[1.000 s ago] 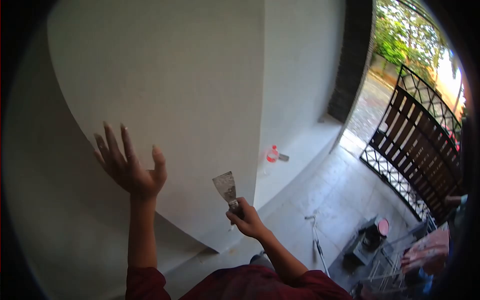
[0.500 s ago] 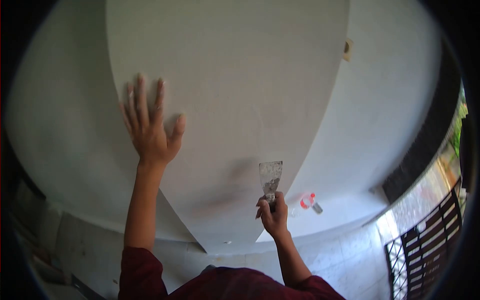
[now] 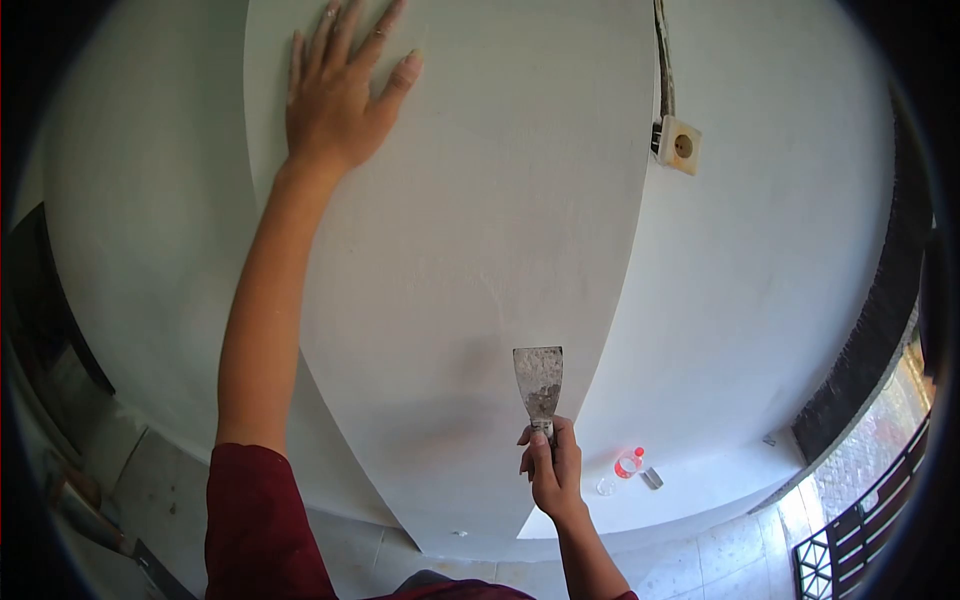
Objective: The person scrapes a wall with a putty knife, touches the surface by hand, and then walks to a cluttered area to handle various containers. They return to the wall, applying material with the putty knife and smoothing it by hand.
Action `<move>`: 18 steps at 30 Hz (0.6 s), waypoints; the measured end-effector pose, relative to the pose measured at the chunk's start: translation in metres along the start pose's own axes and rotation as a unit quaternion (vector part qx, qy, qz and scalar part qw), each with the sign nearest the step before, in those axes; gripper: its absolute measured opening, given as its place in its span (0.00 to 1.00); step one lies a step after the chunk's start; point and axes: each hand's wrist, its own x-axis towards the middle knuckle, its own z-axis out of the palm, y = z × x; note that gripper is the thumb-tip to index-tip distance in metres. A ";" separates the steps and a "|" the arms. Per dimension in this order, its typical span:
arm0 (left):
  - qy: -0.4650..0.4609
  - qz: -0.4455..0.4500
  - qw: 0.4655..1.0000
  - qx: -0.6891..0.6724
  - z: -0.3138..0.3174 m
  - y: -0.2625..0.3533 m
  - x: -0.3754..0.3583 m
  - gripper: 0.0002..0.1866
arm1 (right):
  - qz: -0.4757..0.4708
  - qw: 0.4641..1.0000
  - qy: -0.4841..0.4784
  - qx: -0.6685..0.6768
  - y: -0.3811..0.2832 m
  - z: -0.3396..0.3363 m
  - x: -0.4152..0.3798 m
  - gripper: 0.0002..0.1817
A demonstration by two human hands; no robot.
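Observation:
High on the pale wall column (image 3: pixel 470 220), my left hand (image 3: pixel 342 105) lies with fingers spread near the column's left edge. Whitish residue shows on some of its fingers. Lower down, my right hand (image 3: pixel 556 475) is wrapped round the handle of a putty knife (image 3: pixel 539 380). The knife's wide metal blade points up and is smeared with dried filler. Most of the handle is hidden in my grip. Behind the blade rises the column's lower part, with soft shadows on its surface.
Right of the column, a wall socket (image 3: pixel 681 146) hangs beside exposed cables (image 3: pixel 664 60). A bottle with a red cap and label (image 3: pixel 629 463) stands on the white ledge (image 3: pixel 715 484), near a small grey object (image 3: pixel 653 478). A dark metal gate (image 3: pixel 865 530) is at the lower right.
My left hand has moved up the column, its fingers still spread. The view has tilted upward, bringing the socket and cables further in. My right hand keeps hold of the putty knife.

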 end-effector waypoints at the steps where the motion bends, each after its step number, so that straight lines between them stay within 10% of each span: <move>1: 0.000 0.002 1.000 0.006 -0.005 0.000 0.004 0.34 | 0.000 1.000 0.007 0.008 -0.003 0.001 -0.002 0.11; 10: 0.037 0.074 0.994 -0.075 0.013 -0.053 -0.064 0.30 | -0.170 0.960 0.129 -0.181 -0.080 0.002 0.097 0.20; 18: 0.043 -0.049 0.986 -0.154 0.027 -0.077 -0.086 0.30 | -0.262 0.923 0.130 -0.249 -0.063 0.025 0.096 0.29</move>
